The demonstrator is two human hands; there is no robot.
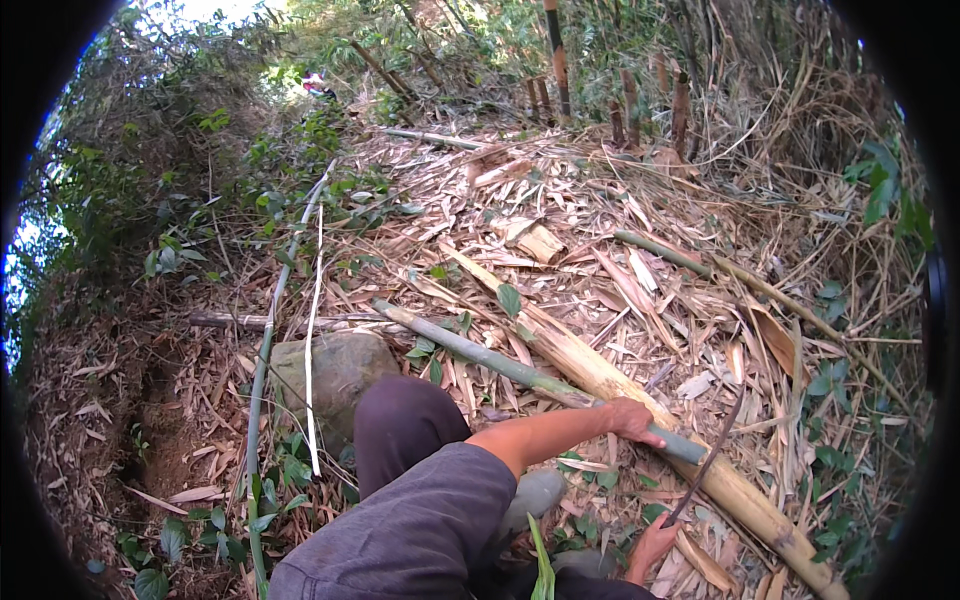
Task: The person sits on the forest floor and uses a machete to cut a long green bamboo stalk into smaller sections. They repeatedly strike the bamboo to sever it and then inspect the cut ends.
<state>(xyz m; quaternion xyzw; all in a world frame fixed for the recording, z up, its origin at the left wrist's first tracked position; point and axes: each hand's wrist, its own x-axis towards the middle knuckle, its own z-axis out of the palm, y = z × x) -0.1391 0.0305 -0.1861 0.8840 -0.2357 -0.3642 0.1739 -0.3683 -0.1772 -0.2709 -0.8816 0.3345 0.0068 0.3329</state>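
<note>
My left hand (632, 420) is closed round a green bamboo pole (480, 357) near its right end, with the arm stretched across from the lower left. The pole's right end (684, 448) lies over a thick, yellowish bamboo trunk (600, 373) on the ground. Lower down, my right hand (652, 546) is closed on the handle of a long knife, the handle mostly hidden in the fingers. Its narrow dark blade (712, 452) points up and to the right, seen nearly edge-on, passing close by the pole's end. Whether blade and pole touch, I cannot tell.
A grey boulder (338, 375) sits left of my bent knee (408, 420). Beyond it stand a thin green pole (262, 390) and a pale strip (312, 350). Dry sheaths and a cut bamboo chunk (533, 240) litter the slope. Another pole (780, 290) lies right; bamboo stumps (680, 115) stand behind.
</note>
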